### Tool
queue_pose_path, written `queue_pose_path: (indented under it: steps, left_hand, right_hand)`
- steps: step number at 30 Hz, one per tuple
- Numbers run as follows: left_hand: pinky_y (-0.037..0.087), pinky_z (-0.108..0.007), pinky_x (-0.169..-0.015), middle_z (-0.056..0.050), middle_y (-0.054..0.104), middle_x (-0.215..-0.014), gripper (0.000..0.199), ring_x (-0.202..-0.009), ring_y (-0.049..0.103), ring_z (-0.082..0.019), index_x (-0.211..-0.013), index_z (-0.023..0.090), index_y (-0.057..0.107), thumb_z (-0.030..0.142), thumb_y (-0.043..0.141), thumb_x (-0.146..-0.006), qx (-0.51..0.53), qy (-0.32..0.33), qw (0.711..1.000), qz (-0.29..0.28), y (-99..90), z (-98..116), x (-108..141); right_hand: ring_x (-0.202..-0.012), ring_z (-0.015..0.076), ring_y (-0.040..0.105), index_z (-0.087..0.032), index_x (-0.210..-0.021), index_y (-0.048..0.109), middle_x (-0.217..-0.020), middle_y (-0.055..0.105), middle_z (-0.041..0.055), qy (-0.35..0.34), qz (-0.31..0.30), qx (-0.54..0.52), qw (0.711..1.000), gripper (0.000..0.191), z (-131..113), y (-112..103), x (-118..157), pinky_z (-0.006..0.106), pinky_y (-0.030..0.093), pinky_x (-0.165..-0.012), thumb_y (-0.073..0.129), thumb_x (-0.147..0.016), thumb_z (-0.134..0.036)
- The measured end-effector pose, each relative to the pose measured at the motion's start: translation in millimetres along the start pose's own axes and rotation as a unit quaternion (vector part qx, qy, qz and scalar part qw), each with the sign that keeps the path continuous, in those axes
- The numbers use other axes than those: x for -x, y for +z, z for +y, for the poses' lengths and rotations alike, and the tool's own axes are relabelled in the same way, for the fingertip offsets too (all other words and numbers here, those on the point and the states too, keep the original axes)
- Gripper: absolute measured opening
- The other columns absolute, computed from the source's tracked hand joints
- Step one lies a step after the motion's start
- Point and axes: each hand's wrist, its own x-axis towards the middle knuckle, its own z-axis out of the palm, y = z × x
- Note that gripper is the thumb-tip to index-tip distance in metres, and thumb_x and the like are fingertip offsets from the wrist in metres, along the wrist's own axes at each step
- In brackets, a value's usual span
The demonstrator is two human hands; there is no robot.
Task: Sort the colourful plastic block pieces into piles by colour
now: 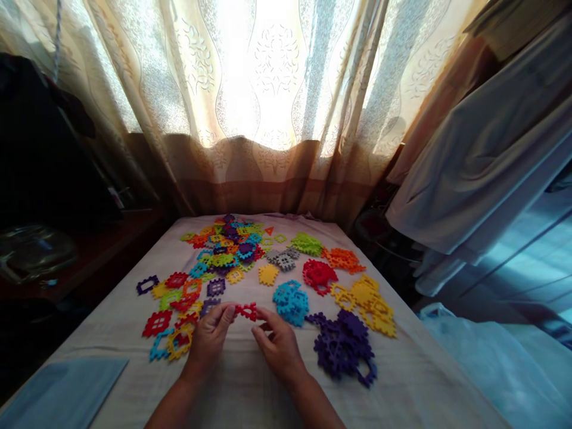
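Centrally, toward the near side of the table (250,387), the red piece (246,310) is held just above the pale cloth, between the two hands. The left hand (211,333) pinches its left end between thumb and finger, so the piece sits just beyond those tips, on their right. The right hand (279,345) is half open and loosely curved: a fingertip meets the right end of the piece, while the thumb is apart from it, a little nearer the table's near edge. Close to the left hand, toward the left edge, lie loose toothed pieces, among them a red window square (157,323), a blue frame (159,347) and a yellow frame (180,341). A mixed heap (230,244) of many colours spreads from the far edge, left of the middle. Toward the right edge the pieces lie in piles by colour: a lime green pile (307,243) and an orange pile (344,260) toward the far right corner, then a grey pile (285,259), a red pile (319,275) and a yellow pile (366,301). The blue pile (291,302) lies just beyond the right hand, and the purple pile (343,344) to its right. A flat blue sheet (67,390) covers the near left corner.
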Motion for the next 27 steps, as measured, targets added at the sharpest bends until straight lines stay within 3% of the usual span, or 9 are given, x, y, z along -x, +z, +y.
queue_pose_path:
  steps: [3,7,11,14,16,21,27]
  left_hand:
    - [0.052,-0.027,-0.057,-0.001,0.064,-0.059,0.061,-0.058,0.061,-0.016,-0.079,0.016,0.070,0.075,0.059,-0.067,0.120,-0.131,0.984,-0.004,17.2,-2,8]
    - [0.052,-0.026,-0.057,-0.001,0.066,-0.068,0.069,-0.059,0.060,-0.014,-0.097,0.017,0.069,0.074,0.067,-0.059,0.212,-0.208,0.955,-0.011,22.5,-5,13]
    - [0.053,-0.026,-0.055,-0.001,0.067,-0.075,0.072,-0.060,0.061,-0.014,-0.115,0.019,0.064,0.071,0.066,-0.064,0.241,-0.212,0.947,-0.019,21.1,-11,15]
    - [0.053,-0.026,-0.057,-0.001,0.066,-0.073,0.067,-0.061,0.061,-0.014,-0.110,0.019,0.066,0.069,0.067,-0.066,0.243,-0.206,0.947,-0.036,23.1,-16,16]
    - [0.054,-0.026,-0.058,-0.001,0.066,-0.072,0.064,-0.061,0.061,-0.014,-0.108,0.019,0.067,0.068,0.067,-0.066,0.243,-0.200,0.949,-0.025,25.7,-19,17]
    - [0.054,-0.026,-0.059,-0.001,0.066,-0.072,0.066,-0.061,0.062,-0.014,-0.106,0.018,0.068,0.069,0.067,-0.064,0.237,-0.198,0.951,-0.033,26.8,-22,17]
    - [0.054,-0.026,-0.059,-0.001,0.067,-0.072,0.064,-0.061,0.062,-0.014,-0.105,0.018,0.068,0.068,0.068,-0.064,0.237,-0.198,0.950,-0.042,24.3,-25,16]
  right_hand:
    - [-0.064,0.0124,0.060,-0.020,-0.084,0.072,-0.073,0.069,0.0008,0.023,-0.019,0.009,1.000,0.019,-15,-7,-1,0.020,0.046,-0.058,0.054,-0.083,-0.027]
    - [-0.060,0.0122,0.057,-0.020,-0.076,0.070,-0.066,0.066,-0.0005,0.020,-0.022,0.096,0.995,0.020,-27,-32,-15,0.021,0.040,-0.056,0.053,-0.082,-0.028]
    - [-0.062,0.0151,0.060,-0.021,-0.079,0.071,-0.068,0.068,0.0003,0.049,0.063,0.195,0.978,0.024,-16,-86,-65,0.024,0.042,-0.058,0.051,-0.082,-0.034]
    - [-0.068,0.0162,0.063,-0.023,-0.083,0.074,-0.074,0.071,0.0003,0.147,0.117,0.331,0.925,0.025,5,-128,-106,0.024,0.041,-0.061,0.051,-0.081,-0.033]
    - [-0.066,0.0166,0.062,-0.022,-0.081,0.075,-0.070,0.071,0.0013,0.176,0.123,0.358,0.909,0.024,20,-146,-124,0.024,0.039,-0.058,0.052,-0.079,-0.029]
    - [-0.063,0.0160,0.060,-0.019,-0.076,0.075,-0.067,0.069,0.0028,0.211,0.118,0.381,0.893,0.024,41,-162,-131,0.023,0.034,-0.053,0.052,-0.080,-0.024]
    - [-0.066,0.0182,0.061,-0.017,-0.078,0.076,-0.073,0.071,0.0068,0.222,0.134,0.399,0.879,0.031,38,-172,-121,0.025,0.036,-0.057,0.046,-0.085,-0.025]
